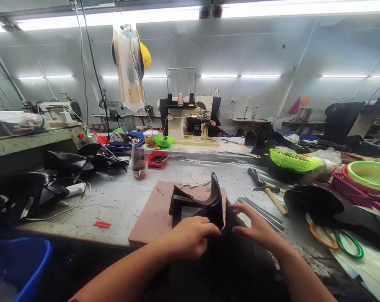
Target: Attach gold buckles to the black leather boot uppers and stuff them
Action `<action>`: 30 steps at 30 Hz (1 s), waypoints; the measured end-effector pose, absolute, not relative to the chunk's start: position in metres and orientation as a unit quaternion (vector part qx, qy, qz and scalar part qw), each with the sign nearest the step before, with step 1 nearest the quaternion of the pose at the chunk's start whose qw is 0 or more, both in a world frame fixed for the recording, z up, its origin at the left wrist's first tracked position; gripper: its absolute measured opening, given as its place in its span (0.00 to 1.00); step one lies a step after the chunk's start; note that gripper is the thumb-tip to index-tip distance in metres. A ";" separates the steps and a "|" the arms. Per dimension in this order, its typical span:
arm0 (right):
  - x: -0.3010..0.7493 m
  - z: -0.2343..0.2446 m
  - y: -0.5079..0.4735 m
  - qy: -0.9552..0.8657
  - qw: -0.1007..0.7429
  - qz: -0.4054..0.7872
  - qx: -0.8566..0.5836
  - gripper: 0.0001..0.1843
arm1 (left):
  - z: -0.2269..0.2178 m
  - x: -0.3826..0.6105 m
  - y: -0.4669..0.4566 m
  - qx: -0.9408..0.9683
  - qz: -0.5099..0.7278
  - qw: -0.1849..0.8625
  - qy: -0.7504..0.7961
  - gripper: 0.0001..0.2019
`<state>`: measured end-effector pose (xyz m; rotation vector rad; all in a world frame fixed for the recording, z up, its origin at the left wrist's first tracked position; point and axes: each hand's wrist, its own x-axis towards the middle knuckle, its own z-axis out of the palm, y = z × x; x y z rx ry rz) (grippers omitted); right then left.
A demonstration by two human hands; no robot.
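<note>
A black leather boot piece [205,203] stands half upright over a reddish-brown board [152,214] at the near edge of the worktable [120,197]. My left hand [191,235] is closed in a pinch on the piece's lower left edge. My right hand [255,226] grips its right side with the fingers curled onto the leather. More black material [221,264] hangs below my hands toward my lap.
A hammer [273,197] and dark strips [262,212] lie right of my hands. Green baskets [292,160], a pink tray [353,188] and orange and green rings [337,241] crowd the right. Black leather [51,180] piles up left, near a blue bin [23,264]. A sewing machine [190,115] stands behind.
</note>
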<state>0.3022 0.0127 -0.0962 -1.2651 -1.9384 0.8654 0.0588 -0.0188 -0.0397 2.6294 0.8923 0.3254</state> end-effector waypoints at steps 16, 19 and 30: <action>0.236 -0.011 -0.048 -0.871 0.237 0.133 -0.410 0.07 | -0.008 0.046 -0.047 0.839 0.346 0.242 0.344 0.06; 0.244 -0.008 -0.052 -0.860 0.241 0.144 -0.426 0.06 | -0.002 0.033 -0.048 0.832 0.396 0.226 0.317 0.06; 0.275 -0.031 -0.068 -0.875 0.214 0.244 -0.359 0.36 | 0.013 -0.039 -0.014 0.649 0.479 0.338 0.484 0.04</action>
